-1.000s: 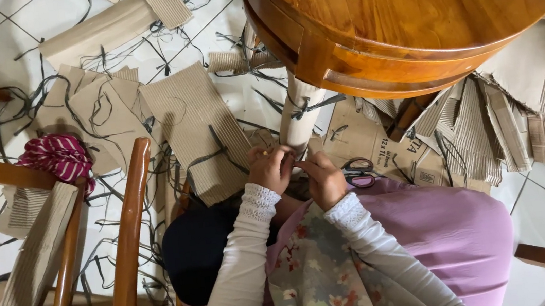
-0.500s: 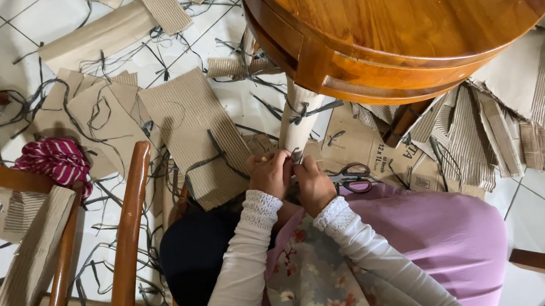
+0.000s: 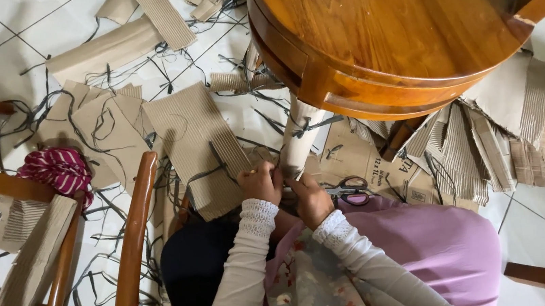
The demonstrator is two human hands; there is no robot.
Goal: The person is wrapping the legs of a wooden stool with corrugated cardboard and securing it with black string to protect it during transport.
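A pale table leg wrapped in cardboard comes down from the round wooden table. My left hand and my right hand meet at its lower end, fingers closed against the wrapping. Dark cord is tied around the leg higher up. What sits between my fingertips is too small to tell. Scissors with dark handles lie on the floor just right of my right hand.
Corrugated cardboard sheets and dark cord scraps cover the tiled floor. More cardboard is piled at the right. Wooden chair frames stand at the left, with a striped red cloth on one.
Both hands have shifted slightly left and closer together at the foot of the leg. The view has drifted, so the table and floor sit a little lower.
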